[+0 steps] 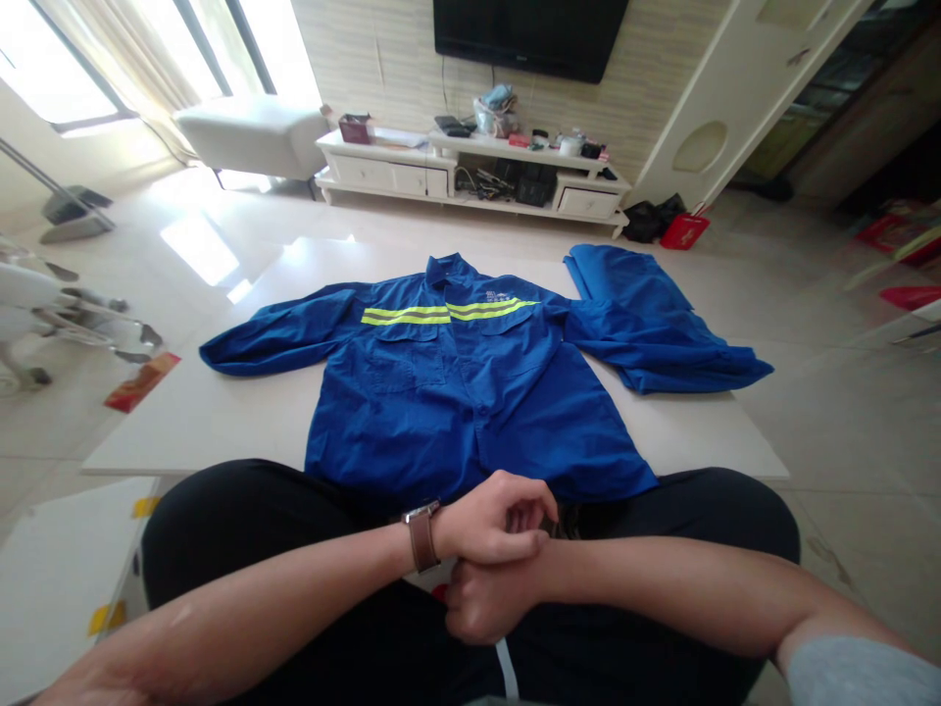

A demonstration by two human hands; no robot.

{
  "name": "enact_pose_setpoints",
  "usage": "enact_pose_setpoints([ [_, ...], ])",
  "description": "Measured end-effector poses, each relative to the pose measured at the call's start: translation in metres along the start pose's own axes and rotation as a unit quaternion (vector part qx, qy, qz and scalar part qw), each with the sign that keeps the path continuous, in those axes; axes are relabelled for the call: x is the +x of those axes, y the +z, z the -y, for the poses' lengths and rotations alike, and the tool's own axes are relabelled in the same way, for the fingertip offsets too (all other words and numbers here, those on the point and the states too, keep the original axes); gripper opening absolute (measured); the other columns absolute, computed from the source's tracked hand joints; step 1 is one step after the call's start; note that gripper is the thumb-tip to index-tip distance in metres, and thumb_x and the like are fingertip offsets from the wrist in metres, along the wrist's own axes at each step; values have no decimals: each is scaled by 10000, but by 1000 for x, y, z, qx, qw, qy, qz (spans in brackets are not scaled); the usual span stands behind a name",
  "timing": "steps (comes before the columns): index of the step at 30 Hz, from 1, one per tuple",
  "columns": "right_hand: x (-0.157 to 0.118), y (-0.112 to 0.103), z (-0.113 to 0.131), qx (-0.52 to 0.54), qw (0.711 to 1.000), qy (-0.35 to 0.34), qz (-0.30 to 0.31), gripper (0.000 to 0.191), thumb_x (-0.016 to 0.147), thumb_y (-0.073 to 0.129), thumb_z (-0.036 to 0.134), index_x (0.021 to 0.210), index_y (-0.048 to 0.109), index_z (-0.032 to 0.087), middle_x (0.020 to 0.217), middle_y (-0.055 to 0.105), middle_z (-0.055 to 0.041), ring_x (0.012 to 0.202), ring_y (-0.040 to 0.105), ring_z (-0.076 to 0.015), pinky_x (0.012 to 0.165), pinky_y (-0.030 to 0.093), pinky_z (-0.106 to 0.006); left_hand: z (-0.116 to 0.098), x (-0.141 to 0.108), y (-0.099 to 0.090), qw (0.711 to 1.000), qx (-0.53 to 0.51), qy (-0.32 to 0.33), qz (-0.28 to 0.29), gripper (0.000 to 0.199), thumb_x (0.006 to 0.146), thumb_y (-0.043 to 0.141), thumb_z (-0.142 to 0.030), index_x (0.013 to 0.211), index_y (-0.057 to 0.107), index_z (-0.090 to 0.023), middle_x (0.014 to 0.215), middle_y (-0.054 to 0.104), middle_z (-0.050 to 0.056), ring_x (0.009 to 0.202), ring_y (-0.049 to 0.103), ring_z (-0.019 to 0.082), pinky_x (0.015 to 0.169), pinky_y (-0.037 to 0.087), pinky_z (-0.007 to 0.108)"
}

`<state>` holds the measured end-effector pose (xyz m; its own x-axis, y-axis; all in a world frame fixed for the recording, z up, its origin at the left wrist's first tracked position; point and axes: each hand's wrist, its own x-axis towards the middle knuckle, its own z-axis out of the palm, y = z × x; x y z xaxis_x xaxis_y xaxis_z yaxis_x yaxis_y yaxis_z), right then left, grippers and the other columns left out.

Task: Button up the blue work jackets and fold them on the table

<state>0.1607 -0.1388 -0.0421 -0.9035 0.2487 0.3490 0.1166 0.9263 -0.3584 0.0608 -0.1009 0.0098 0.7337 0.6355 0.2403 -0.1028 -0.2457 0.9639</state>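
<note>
A blue work jacket with yellow-green reflective stripes lies spread on the white table, collar away from me and sleeves out to both sides. Folded blue cloth lies at the far right, partly under the right sleeve. My left hand, with a brown-strapped watch on its wrist, rests across my right wrist, fingers curled and nothing visible in them. Below it, my right hand is closed in a loose fist; its palm is hidden. Both hands are above my lap, near the jacket's hem.
Beyond the table stand a white TV cabinet with assorted items, a grey bench and a wall-mounted television. A red container is on the floor at the right. My dark-trousered knees border the table's near edge.
</note>
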Motion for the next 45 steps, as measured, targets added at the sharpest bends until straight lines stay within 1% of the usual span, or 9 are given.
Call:
enact_pose_setpoints([
  [2, 1, -17, -10, -90, 961, -234, 117, 265, 774, 654, 155, 536, 570, 238, 522, 466, 55, 499, 461, -96, 516, 447, -224, -13, 2, -14, 1000, 8, 20, -20, 197, 814, 652, -271, 955, 670, -134, 709, 612, 7, 607, 555, 109, 583, 457, 212],
  [4, 4, -32, -18, -154, 947, -275, 63, 230, 808, 567, 144, 600, 602, 237, 558, 493, 43, 520, 484, -115, 545, 450, -270, -25, 3, -28, 998, 15, 33, -51, 213, 855, 644, -304, 965, 673, -124, 718, 608, 16, 621, 541, 108, 589, 441, 211],
  [8, 7, -44, -26, -123, 953, -269, -74, 234, 781, 590, 160, 563, 556, 240, 546, 463, 36, 485, 431, -129, 505, 405, -317, -30, 1, -44, 995, -26, 27, -95, 249, 925, 620, -361, 974, 658, -120, 641, 562, -14, 537, 487, 81, 539, 393, 195],
  [15, 6, -43, -31, -114, 952, -269, -97, 289, 786, 632, 177, 538, 499, 242, 533, 443, 40, 475, 395, -116, 487, 372, -300, -26, -3, -40, 990, 2, 85, -110, 240, 935, 608, -355, 950, 673, -124, 760, 657, 54, 680, 596, 137, 652, 485, 249],
  [21, 6, -53, -28, -58, 960, -147, -233, 374, 801, 609, 206, 496, 395, 229, 470, 390, 56, 439, 345, -104, 487, 291, -306, -19, -4, -43, 977, -46, 95, -187, 194, 920, 636, -317, 1000, 642, -140, 685, 594, -8, 548, 548, 95, 542, 451, 207],
  [28, 3, -50, -34, -55, 968, -94, -224, 371, 798, 561, 167, 498, 354, 229, 447, 369, 58, 435, 339, -108, 518, 337, -296, -26, -2, -46, 978, 51, 120, -166, 224, 925, 587, -345, 994, 643, -139, 855, 685, 79, 768, 655, 172, 728, 538, 296],
  [34, 6, -51, -32, -17, 956, -109, -270, 370, 803, 525, 146, 487, 350, 227, 459, 398, 52, 437, 350, -106, 492, 331, -295, -27, -1, -46, 970, 92, 148, -167, 203, 905, 593, -336, 960, 642, -148, 810, 655, 62, 722, 617, 159, 681, 507, 284],
  [41, -4, -43, -38, -35, 975, -125, -180, 359, 795, 584, 183, 496, 391, 229, 485, 418, 48, 469, 394, -111, 526, 386, -286, -30, 1, -44, 965, 115, 176, -158, 230, 884, 589, -360, 980, 640, -157, 889, 662, 94, 803, 618, 193, 710, 540, 318],
  [45, -9, -40, -43, -21, 994, -67, -87, 292, 859, 602, 286, 582, 519, 243, 612, 521, 21, 626, 494, -134, 617, 472, -272, -31, 0, -43, 957, 151, 196, -149, 227, 849, 589, -324, 1003, 634, -163, 882, 640, 85, 795, 605, 189, 700, 536, 320],
])
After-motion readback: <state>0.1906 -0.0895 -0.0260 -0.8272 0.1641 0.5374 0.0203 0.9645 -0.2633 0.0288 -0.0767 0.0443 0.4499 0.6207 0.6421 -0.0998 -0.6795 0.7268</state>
